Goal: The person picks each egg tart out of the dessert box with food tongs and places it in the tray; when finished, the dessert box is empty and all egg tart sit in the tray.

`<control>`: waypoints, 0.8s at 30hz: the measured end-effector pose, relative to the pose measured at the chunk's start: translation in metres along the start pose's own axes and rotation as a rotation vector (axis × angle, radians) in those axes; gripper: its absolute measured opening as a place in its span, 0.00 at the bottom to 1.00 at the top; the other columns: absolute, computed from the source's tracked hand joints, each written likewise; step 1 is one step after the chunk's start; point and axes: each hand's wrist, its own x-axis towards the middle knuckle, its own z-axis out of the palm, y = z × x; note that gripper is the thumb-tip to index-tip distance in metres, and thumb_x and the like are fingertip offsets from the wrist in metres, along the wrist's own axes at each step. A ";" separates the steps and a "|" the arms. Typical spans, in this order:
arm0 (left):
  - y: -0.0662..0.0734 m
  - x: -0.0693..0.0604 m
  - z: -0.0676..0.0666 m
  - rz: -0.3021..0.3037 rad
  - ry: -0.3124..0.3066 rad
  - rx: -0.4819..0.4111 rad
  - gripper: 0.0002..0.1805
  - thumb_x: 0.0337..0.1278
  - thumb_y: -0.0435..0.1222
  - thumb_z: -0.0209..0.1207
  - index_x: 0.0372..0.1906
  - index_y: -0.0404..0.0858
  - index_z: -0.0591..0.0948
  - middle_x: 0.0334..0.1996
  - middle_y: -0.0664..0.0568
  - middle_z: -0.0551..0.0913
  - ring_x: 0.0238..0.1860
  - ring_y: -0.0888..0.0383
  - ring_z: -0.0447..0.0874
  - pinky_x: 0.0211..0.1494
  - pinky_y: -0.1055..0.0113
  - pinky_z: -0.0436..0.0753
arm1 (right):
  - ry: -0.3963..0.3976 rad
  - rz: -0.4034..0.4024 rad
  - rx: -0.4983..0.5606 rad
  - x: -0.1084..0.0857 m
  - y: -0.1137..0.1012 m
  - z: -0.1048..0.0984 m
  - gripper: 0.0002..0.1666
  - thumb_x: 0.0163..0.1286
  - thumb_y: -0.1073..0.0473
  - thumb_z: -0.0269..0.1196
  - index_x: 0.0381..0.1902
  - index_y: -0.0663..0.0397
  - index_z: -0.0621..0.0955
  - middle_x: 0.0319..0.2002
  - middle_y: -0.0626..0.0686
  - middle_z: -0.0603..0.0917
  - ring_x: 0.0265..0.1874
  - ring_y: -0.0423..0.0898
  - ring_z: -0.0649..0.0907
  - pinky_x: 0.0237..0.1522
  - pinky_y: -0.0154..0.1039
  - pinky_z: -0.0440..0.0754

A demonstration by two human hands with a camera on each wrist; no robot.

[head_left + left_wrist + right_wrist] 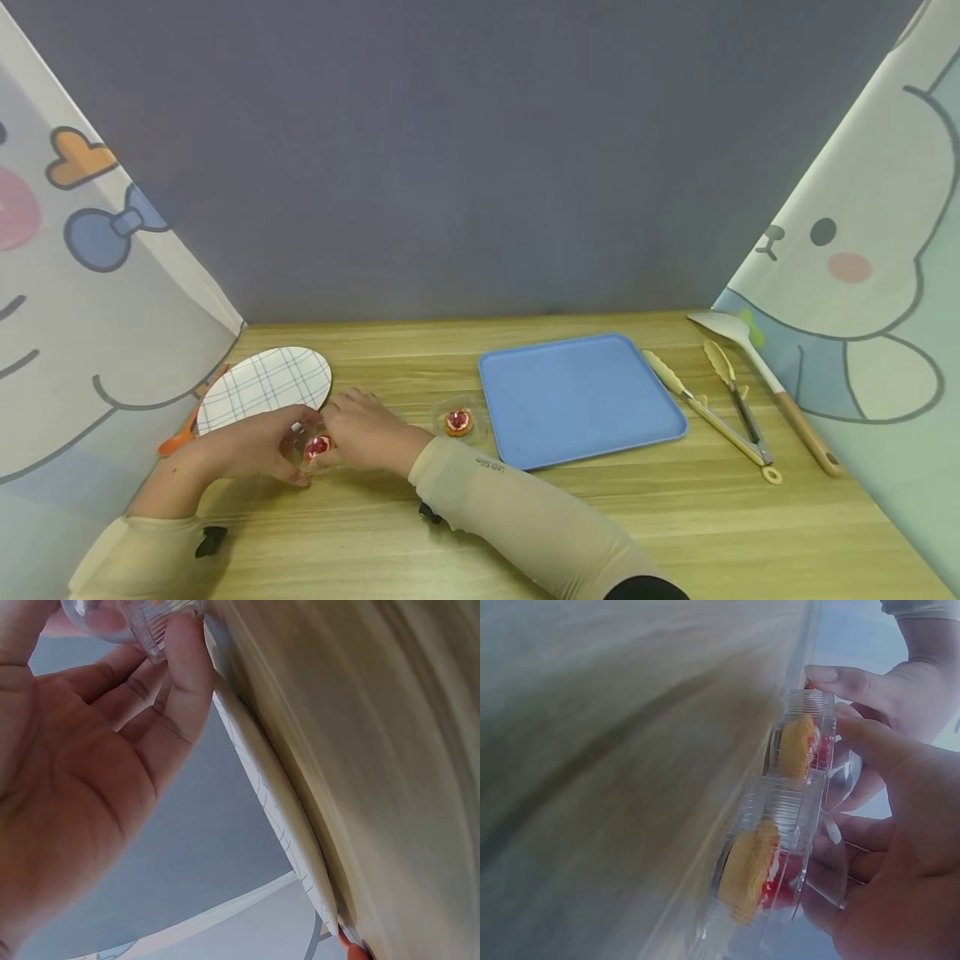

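My left hand (pixel 258 442) grips the side of a clear plastic box (pixel 313 471) holding a small red-topped tart (pixel 318 447). In the left wrist view, its fingertips pinch the box's ribbed edge (pixel 159 630) near a clear dome. From the other side, my right hand (pixel 363 429) also grips the clear plastic. The right wrist view shows two tarts side by side in ribbed boxes, a farther tart (pixel 796 746) and a nearer tart (pixel 750 871). My right thumb touches the farther box, with fingers behind the nearer one. Whether these boxes are joined, I cannot tell.
Another boxed tart (pixel 458 422) sits beside a blue tray (pixel 581 400). A checked oval plate (pixel 270 383) lies behind my left hand, over an orange utensil (pixel 180 437). At the right are two tongs (pixel 712 417) (pixel 738 400) and a wooden-handled spatula (pixel 783 400).
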 end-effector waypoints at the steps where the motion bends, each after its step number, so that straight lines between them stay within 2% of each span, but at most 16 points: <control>1: 0.000 -0.001 0.000 0.001 0.003 0.003 0.47 0.43 0.45 0.83 0.68 0.32 0.73 0.44 0.52 0.81 0.35 0.66 0.75 0.35 0.71 0.77 | 0.001 -0.003 -0.005 0.000 0.000 0.001 0.39 0.69 0.23 0.64 0.65 0.42 0.79 0.50 0.36 0.79 0.58 0.37 0.76 0.69 0.35 0.75; 2: 0.000 -0.002 0.000 0.003 0.005 0.010 0.46 0.43 0.45 0.83 0.67 0.32 0.73 0.42 0.52 0.81 0.35 0.66 0.75 0.35 0.71 0.77 | 0.000 -0.005 -0.010 0.001 -0.001 0.001 0.39 0.69 0.23 0.63 0.64 0.41 0.79 0.48 0.36 0.78 0.56 0.37 0.75 0.66 0.35 0.75; 6: 0.000 -0.003 0.000 -0.008 0.009 0.034 0.45 0.41 0.47 0.83 0.64 0.36 0.74 0.37 0.53 0.78 0.35 0.66 0.73 0.35 0.70 0.75 | -0.002 -0.007 -0.022 0.002 -0.003 0.002 0.41 0.68 0.22 0.63 0.66 0.42 0.79 0.50 0.37 0.78 0.56 0.37 0.74 0.65 0.34 0.75; 11: 0.001 -0.003 0.001 -0.007 0.010 0.073 0.43 0.40 0.49 0.84 0.62 0.39 0.75 0.41 0.54 0.77 0.38 0.65 0.72 0.37 0.70 0.73 | 0.000 -0.016 -0.029 0.001 -0.003 0.002 0.47 0.68 0.22 0.63 0.72 0.45 0.75 0.57 0.39 0.78 0.61 0.38 0.74 0.70 0.36 0.74; 16: 0.003 -0.003 0.000 -0.005 -0.003 0.062 0.41 0.40 0.50 0.84 0.59 0.41 0.76 0.45 0.52 0.77 0.41 0.64 0.71 0.40 0.70 0.73 | -0.016 -0.035 -0.022 0.000 -0.002 0.002 0.50 0.67 0.22 0.64 0.75 0.45 0.73 0.58 0.40 0.77 0.61 0.39 0.73 0.70 0.36 0.74; 21: 0.002 0.000 0.000 0.007 -0.015 0.067 0.38 0.40 0.50 0.83 0.56 0.43 0.77 0.47 0.52 0.75 0.40 0.66 0.71 0.40 0.71 0.74 | -0.047 -0.037 -0.011 0.000 0.000 0.002 0.52 0.62 0.22 0.70 0.75 0.41 0.73 0.60 0.40 0.75 0.62 0.38 0.72 0.67 0.35 0.73; 24: 0.001 0.001 0.000 0.000 -0.020 0.083 0.37 0.41 0.50 0.83 0.57 0.44 0.78 0.48 0.53 0.75 0.41 0.67 0.72 0.40 0.71 0.75 | -0.049 -0.035 -0.017 -0.001 0.000 0.002 0.50 0.61 0.23 0.72 0.73 0.39 0.74 0.61 0.39 0.76 0.62 0.38 0.71 0.67 0.35 0.73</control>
